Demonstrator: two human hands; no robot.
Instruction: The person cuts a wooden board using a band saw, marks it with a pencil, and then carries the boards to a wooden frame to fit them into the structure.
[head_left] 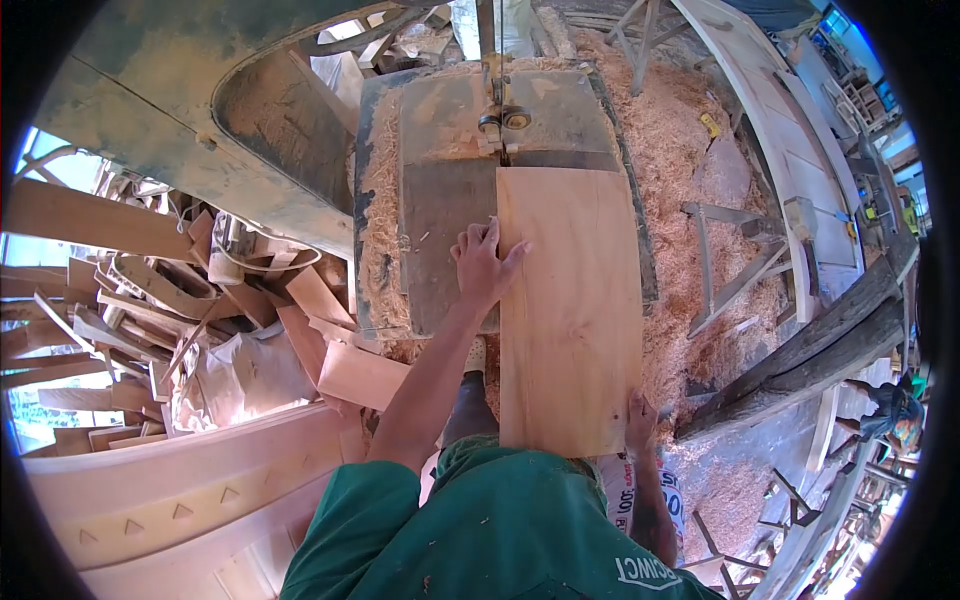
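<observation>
A wide, pale wooden board [575,300] lies flat on the grey metal table [440,210] of a band saw, its far end next to the blade and guide [497,120]. My left hand [483,262] rests on the board's left edge with fingers spread, partly on the table. At the board's near right corner, my right hand [640,415] grips the edge. The near end of the board hangs over the table toward my green shirt.
Sawdust [680,150] covers the floor around the saw. Offcuts and wood scraps [150,320] are piled at the left. A curved carved wooden piece [170,500] lies at the lower left. Dark timber beams [810,350] and a white arched frame [790,130] stand at the right.
</observation>
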